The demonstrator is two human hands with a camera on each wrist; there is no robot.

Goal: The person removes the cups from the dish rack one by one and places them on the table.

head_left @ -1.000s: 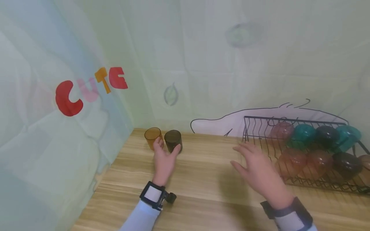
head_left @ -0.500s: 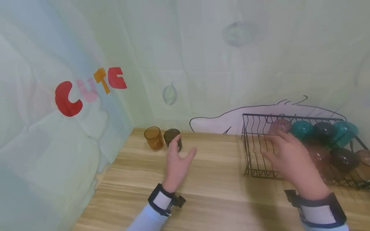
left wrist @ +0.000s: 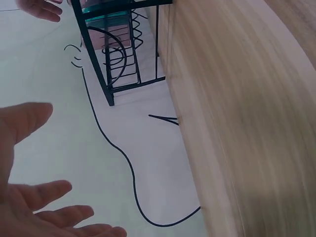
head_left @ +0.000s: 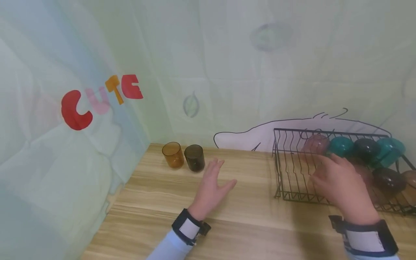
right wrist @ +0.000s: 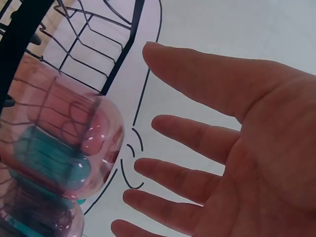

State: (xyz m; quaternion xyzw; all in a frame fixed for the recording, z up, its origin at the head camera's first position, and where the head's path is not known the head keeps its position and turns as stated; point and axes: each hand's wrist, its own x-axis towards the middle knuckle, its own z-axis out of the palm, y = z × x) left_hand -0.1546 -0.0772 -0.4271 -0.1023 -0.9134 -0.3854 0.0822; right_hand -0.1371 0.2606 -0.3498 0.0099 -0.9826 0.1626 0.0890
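My left hand [head_left: 211, 189] hovers over the table, fingers spread and holding nothing. Just beyond its fingertips stand a dark grey cup [head_left: 195, 160] and, left of that, an amber cup [head_left: 173, 157], both upright. My right hand [head_left: 346, 187] is above a black wire rack [head_left: 305, 130], over the front row of upside-down cups. In the right wrist view its fingers are extended, apart from the nearest pink cup [right wrist: 106, 148]. From the head, this hand partly hides a pink cup [head_left: 316, 184] in that row.
Behind, the rack holds another pink cup [head_left: 316, 142], teal cups [head_left: 341, 146] and a dark cup [head_left: 367, 148]. In front are a dark cup [head_left: 389, 180] and a pinkish cup [head_left: 411, 178]. A printed cloth [head_left: 227, 90] backs the wooden table [head_left: 243, 242].
My left hand has come away from the amber and grey cups, moving right and nearer to me. My right hand has moved right, from beside the rack to over its cups.
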